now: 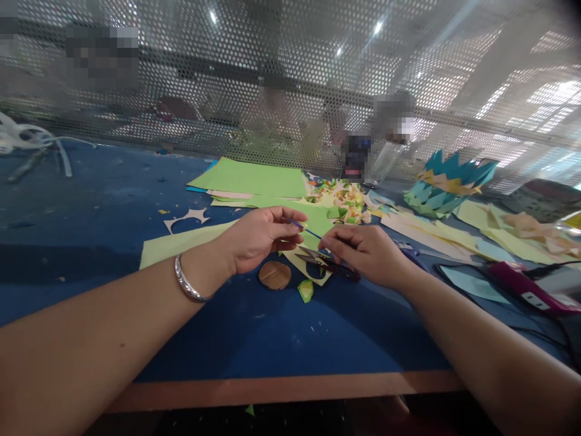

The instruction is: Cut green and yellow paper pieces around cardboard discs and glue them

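Note:
A thin blue stick [313, 233] spans the gap between my hands above the table. My left hand [267, 236], with a silver bangle on its wrist, pinches one end between thumb and fingers. A small pale bit shows at those fingertips; I cannot make out what it is. Thumb and forefinger of my right hand [358, 248] are closed on the other end. Below them lie dark-handled scissors [338, 268], partly over a cut yellowish paper scrap [297, 264]. Nearby are a round brown disc [275, 275] and a small green-and-yellow paper piece [305, 291].
Green paper sheets [258, 177] and a heap of small paper pieces [342, 197] lie behind my hands. A teal zigzag-edged paper ring [454, 178] stands back right. A purple power strip [521, 287] with cables is at right. A perforated metal screen [281, 121] borders the table.

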Demonstrator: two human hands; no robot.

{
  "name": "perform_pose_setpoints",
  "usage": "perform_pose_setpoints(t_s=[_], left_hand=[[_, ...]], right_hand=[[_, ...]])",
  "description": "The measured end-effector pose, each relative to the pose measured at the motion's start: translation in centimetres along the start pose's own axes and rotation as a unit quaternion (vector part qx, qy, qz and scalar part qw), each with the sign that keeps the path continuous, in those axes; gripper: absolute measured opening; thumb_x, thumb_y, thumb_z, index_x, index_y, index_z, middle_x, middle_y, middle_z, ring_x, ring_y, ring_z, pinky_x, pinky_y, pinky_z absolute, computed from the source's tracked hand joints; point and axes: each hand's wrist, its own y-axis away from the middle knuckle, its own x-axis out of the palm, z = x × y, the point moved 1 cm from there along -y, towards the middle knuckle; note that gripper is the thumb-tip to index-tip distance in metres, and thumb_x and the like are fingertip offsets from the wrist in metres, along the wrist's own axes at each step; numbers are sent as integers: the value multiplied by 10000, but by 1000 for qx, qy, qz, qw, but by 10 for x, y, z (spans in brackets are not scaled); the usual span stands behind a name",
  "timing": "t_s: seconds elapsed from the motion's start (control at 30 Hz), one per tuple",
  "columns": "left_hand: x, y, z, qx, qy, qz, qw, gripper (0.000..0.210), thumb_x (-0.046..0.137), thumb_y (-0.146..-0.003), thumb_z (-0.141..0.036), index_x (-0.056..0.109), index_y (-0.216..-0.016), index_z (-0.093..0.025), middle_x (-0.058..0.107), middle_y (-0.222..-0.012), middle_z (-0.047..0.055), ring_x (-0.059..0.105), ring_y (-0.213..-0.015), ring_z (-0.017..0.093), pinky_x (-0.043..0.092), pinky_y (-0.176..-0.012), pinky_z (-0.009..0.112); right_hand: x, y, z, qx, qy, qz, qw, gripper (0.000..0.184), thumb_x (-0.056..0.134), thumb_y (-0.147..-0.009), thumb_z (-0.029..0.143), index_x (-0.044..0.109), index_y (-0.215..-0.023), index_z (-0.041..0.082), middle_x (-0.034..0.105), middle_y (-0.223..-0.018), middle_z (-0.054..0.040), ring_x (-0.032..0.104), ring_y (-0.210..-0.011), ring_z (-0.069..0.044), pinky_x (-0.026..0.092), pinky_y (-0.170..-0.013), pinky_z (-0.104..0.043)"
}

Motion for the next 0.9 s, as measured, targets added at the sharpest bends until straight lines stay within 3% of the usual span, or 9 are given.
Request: perform_pose_setpoints(t_s=[0.27, 0.4, 0.57, 0.63, 0.77, 0.9], left_hand=[[-6, -5, -4, 88, 68, -102, 989, 150, 718, -757, -64, 702, -891, -129, 633, -761, 11, 616, -674, 98, 495, -672, 238], [-10, -7, -5, 107, 88, -128, 982, 134, 715, -733, -70, 694, -852, -129, 641, -735, 7, 611, -669, 94, 482, -679, 232], [2, 1, -4, 86, 77, -118, 986, 147, 749, -701, -109, 700, -839, -124, 663, -736, 21, 635, -700, 115, 483, -683, 238], [8, 5, -2, 69, 78, -113, 988, 143, 746, -714, -117, 695, -847, -120, 664, -732, 23, 643, -713, 120, 489, -687, 237], [16, 10, 1, 37, 81, -82, 993, 128, 734, -757, -108, 679, -869, -137, 655, -731, 4, 657, -724, 117, 508, -731, 246], [22, 12, 2, 16, 76, -67, 995, 84, 710, -797, -110, 665, -851, -156, 648, -747, -9, 662, -714, 112, 513, -757, 252]], right_hand=[[-2, 0, 0, 47, -4, 20, 999, 315, 497, -979, 404, 654, -819, 182, 618, -622, 21, 539, -444, -90, 377, -493, -239], [-5, -3, -6, 61, 96, 17, 993, 267, 522, -955, 372, 695, -858, 193, 657, -646, 4, 565, -523, -121, 370, -530, -253], [-6, -5, -15, 86, 217, -4, 972, 196, 568, -915, 334, 716, -882, 209, 700, -735, -15, 574, -610, -148, 346, -558, -270], [-4, -5, -14, 72, 203, -43, 976, 168, 583, -907, 311, 708, -869, 205, 703, -766, -20, 577, -629, -147, 362, -570, -268], [2, -3, -4, -2, 68, -129, 989, 149, 603, -918, 307, 703, -908, 197, 697, -815, -24, 565, -635, -128, 416, -589, -260], [7, -1, 6, -39, 0, -153, 987, 156, 644, -909, 323, 708, -967, 192, 683, -835, -37, 565, -649, -129, 438, -575, -257]])
